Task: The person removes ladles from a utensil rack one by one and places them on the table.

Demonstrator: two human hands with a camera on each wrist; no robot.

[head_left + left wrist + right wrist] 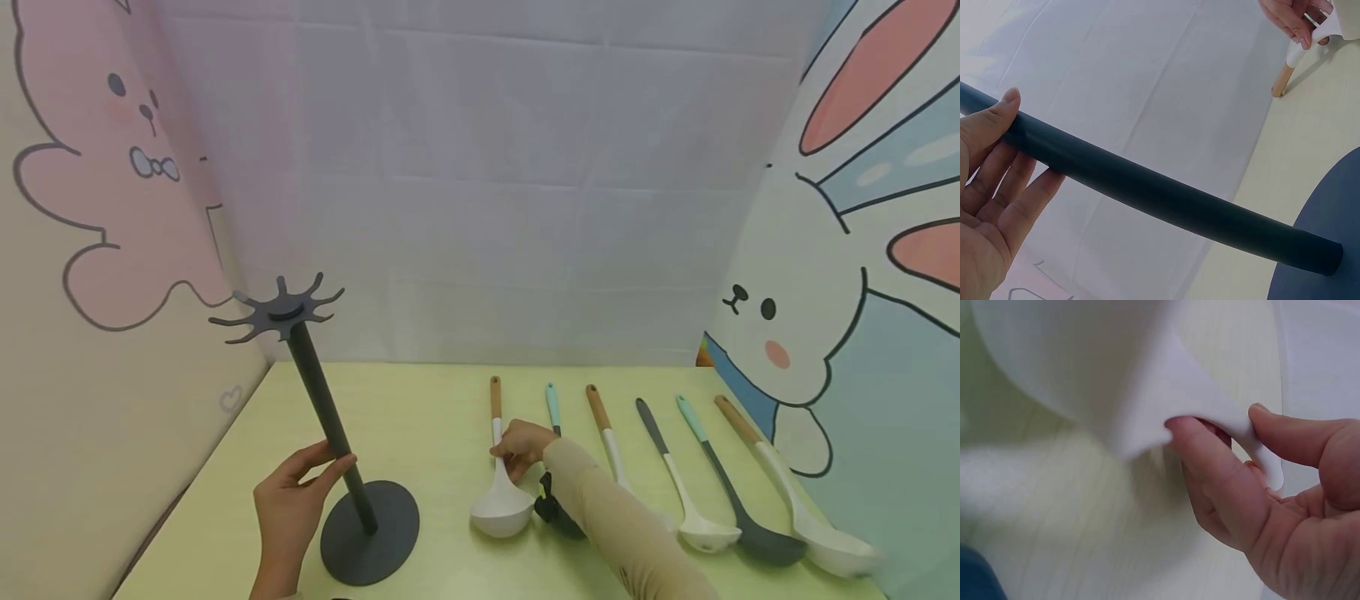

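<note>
My left hand (288, 500) grips the pole of a dark utensil stand (321, 392) between thumb and fingers. This stand has a round base on the table and a ring of curved hooks on top. In the left wrist view the thumb lies over the pole (1147, 187) and the fingers under it. My right hand (525, 442) pinches the white shank of a ladle (501, 510) with a wooden handle end. The right wrist view has the white ladle (1116, 375) close up, its bowl partly out of frame, with thumb and fingers of the right hand (1254, 494) around the shank.
Right of the held ladle lie several more utensils: a dark ladle with a mint handle (553, 404), partly behind the right forearm, a wooden-handled white one (600, 408), a white ladle (705, 533), a dark ladle (768, 542) and a large white ladle (832, 546). Curtains border the pale table (435, 417).
</note>
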